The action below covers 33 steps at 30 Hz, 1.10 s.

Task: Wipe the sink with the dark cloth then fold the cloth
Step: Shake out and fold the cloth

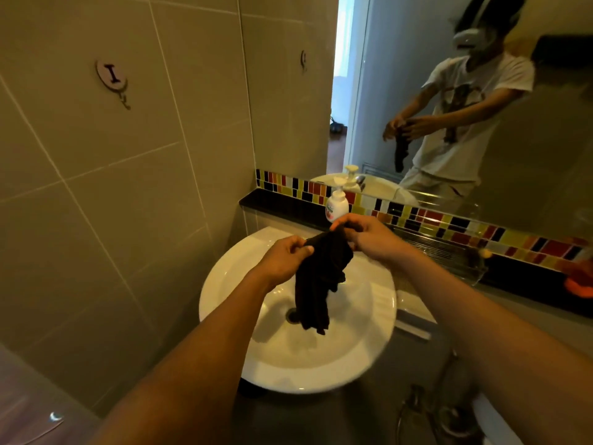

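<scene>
The dark cloth hangs bunched over the white round sink, its lower end dangling just above the drain. My left hand pinches the cloth's upper left edge. My right hand grips its upper right edge, a little higher and farther back. Both hands hold the cloth in the air above the basin; the tap is hidden behind them.
A white soap pump bottle stands on the black ledge behind the sink, under a coloured mosaic strip. A mirror fills the right wall. A clear tray and an orange object sit on the ledge at right. Tiled wall at left.
</scene>
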{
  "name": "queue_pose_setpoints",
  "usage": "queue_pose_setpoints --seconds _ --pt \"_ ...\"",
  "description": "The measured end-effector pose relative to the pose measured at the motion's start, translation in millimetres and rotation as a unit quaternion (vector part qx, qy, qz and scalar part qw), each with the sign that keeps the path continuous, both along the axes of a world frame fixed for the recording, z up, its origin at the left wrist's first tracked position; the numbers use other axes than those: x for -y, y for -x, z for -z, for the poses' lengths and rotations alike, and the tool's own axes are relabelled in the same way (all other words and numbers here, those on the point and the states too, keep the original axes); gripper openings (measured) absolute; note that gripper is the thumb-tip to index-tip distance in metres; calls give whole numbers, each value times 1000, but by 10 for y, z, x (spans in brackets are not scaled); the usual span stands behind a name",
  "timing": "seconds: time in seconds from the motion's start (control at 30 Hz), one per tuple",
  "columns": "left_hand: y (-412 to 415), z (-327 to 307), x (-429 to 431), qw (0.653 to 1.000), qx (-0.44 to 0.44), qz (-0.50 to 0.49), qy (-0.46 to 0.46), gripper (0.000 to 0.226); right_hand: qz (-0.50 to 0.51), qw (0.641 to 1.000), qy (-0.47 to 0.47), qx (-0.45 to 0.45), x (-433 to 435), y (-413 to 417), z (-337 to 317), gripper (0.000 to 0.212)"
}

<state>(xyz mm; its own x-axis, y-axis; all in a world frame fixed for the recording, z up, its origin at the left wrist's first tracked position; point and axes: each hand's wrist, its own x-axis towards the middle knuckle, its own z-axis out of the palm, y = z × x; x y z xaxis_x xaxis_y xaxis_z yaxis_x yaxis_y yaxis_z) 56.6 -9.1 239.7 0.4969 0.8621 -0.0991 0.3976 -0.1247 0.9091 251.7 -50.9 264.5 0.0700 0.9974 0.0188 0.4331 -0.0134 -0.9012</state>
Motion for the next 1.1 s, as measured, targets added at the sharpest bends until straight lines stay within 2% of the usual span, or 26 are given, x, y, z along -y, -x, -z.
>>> queue_pose_setpoints --seconds 0.13,0.23,0.27,0.33,0.47,0.57,0.67,0.73,0.83,0.9,1.1 --pt "62 -198 -77 998 19 -28 -62 19 -34 997 35 59 86 -195 -201 25" --pt "89 -316 -145 991 -19 -3 -133 18 -41 991 62 109 78 -276 -290 21" --pt "92 -345 -157 988 -37 12 -152 17 -33 991 61 117 67 -289 -307 27" --pt "100 -388 -160 982 -63 35 -174 17 -19 989 52 141 61 -310 -335 39" --pt "140 -461 -157 960 -147 85 -223 19 -29 988 17 153 69 -316 -407 12" --pt "193 -525 -189 948 -188 98 -238 21 -17 984 -25 175 28 -320 -473 4" --pt "278 -546 -218 930 -245 94 -258 25 21 976 -79 201 -2 -344 -588 23" --pt "358 -529 -234 934 -245 67 -252 26 37 965 -96 240 -9 -382 -692 26" --pt "466 -529 -294 944 -232 32 -232 24 40 935 -116 333 -17 -465 -799 19" --pt "515 -562 -333 958 -210 16 -197 25 47 924 -114 363 12 -525 -808 16" --pt "644 -704 -374 986 -135 -36 -86 24 72 909 -28 411 112 -832 -604 17"
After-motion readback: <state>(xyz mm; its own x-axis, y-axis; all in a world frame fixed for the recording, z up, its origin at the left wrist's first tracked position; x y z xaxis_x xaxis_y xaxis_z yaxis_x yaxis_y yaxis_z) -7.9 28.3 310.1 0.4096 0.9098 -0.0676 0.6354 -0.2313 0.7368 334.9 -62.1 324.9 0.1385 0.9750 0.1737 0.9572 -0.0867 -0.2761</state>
